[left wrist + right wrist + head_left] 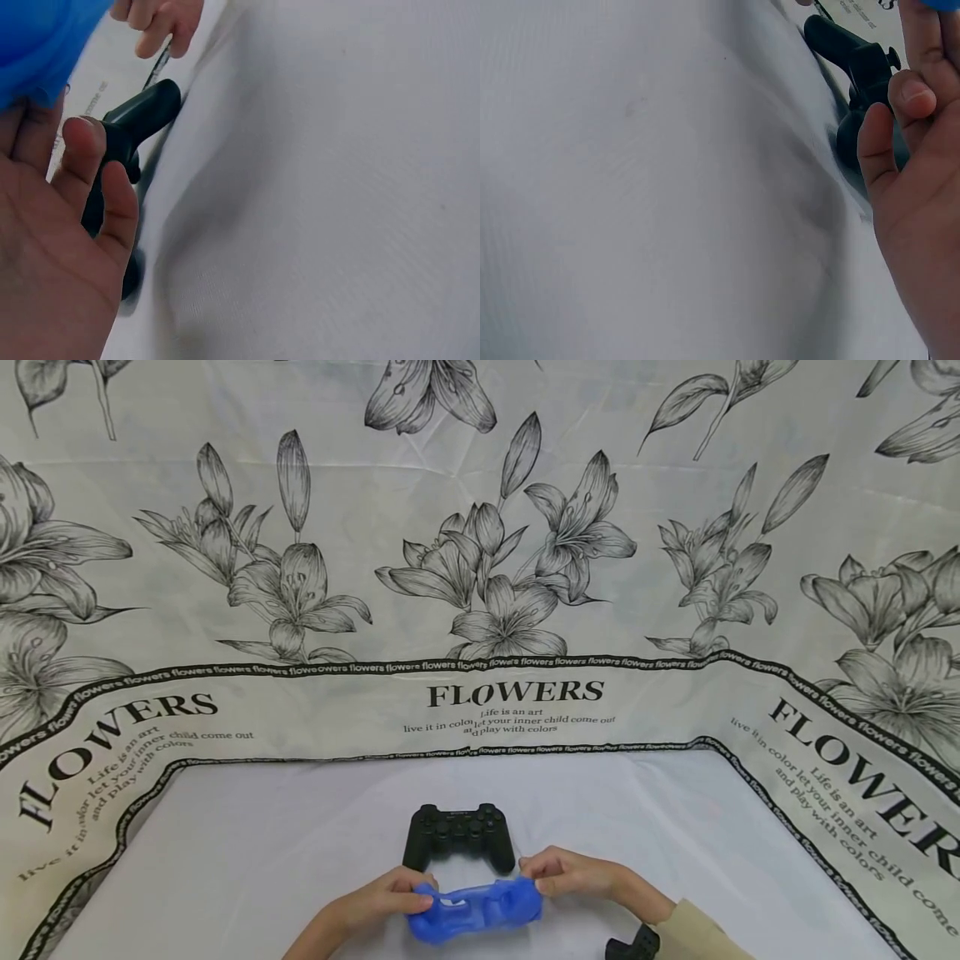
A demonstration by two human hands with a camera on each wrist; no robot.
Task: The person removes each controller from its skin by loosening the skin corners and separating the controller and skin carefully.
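Note:
A blue, soft-looking game controller cover (476,910) with cut-out openings is held between both hands in the head view. My left hand (375,902) pinches its left end, thumb on top. Its right end is pinched by my right hand (573,875). Just beyond the cover, a black game controller (459,831) lies on the white cloth. In the left wrist view, part of the blue cover (41,45) shows above the left hand (56,225), with its outer fingers loosely bent. The right wrist view shows only a sliver of blue beside the right hand (922,165).
A white cloth (262,843) covers the table. Near the right sleeve lies a small black object (633,943), partly cut off by the frame's bottom edge. Behind the table hangs a flower-printed fabric (480,568) with lettering, which also borders both sides.

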